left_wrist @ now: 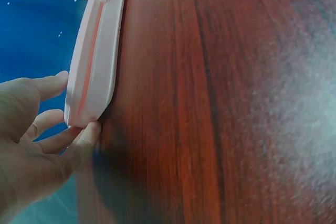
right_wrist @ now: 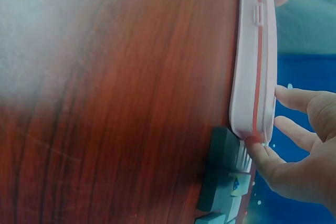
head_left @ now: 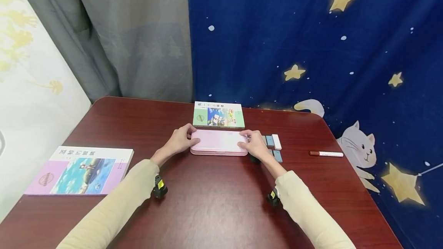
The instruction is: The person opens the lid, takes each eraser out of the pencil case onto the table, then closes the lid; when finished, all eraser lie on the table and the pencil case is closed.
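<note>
A flat pink pencil case (head_left: 219,141) lies closed on the table, its long side facing me. My left hand (head_left: 178,141) holds its left end, thumb on the lid and fingers at the end wall. At the right end my right hand (head_left: 256,145) grips the case in the same way. In the left wrist view, the case's side (left_wrist: 100,51) shows a red seam and a small clasp, with fingertips (left_wrist: 90,131) at its corner. Right beside the other end, in the right wrist view, are dark blocks (right_wrist: 223,150), close under my right fingers.
A green picture book (head_left: 219,115) lies just behind the case. To the left is a larger purple book (head_left: 79,170). Several small blue-grey blocks (head_left: 277,155) and a white block (head_left: 276,141) sit by my right hand. Further right lies a marker (head_left: 326,153) with a brown cap.
</note>
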`<action>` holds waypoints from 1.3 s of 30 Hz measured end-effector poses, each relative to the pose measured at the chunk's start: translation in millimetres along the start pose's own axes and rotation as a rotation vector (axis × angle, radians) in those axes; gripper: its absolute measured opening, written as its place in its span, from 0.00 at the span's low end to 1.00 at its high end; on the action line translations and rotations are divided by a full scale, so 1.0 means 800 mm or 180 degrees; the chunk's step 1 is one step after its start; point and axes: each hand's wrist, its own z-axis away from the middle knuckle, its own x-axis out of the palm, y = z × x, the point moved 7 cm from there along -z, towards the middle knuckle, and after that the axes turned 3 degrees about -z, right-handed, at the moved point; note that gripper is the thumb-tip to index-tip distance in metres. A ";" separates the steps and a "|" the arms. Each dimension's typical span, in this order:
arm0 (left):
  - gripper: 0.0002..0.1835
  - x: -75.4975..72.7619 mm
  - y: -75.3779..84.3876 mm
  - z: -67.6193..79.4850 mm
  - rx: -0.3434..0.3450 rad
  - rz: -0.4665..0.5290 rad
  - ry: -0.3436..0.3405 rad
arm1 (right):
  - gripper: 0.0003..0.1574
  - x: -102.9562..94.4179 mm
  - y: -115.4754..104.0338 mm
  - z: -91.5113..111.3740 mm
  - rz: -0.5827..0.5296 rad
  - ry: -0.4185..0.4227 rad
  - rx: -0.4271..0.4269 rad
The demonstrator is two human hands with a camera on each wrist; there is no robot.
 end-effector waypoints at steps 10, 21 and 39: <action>0.18 0.011 0.029 0.007 0.0630 -0.0718 0.0315 | 0.18 0.020 -0.027 0.015 0.0608 0.0009 -0.0598; 0.22 0.045 0.063 0.020 0.0977 -0.1893 0.0008 | 0.32 0.060 -0.049 0.035 0.1690 -0.0355 -0.0953; 0.39 0.076 0.064 0.020 0.0536 -0.2360 -0.0057 | 0.46 0.083 -0.050 0.036 0.2635 -0.0394 -0.0990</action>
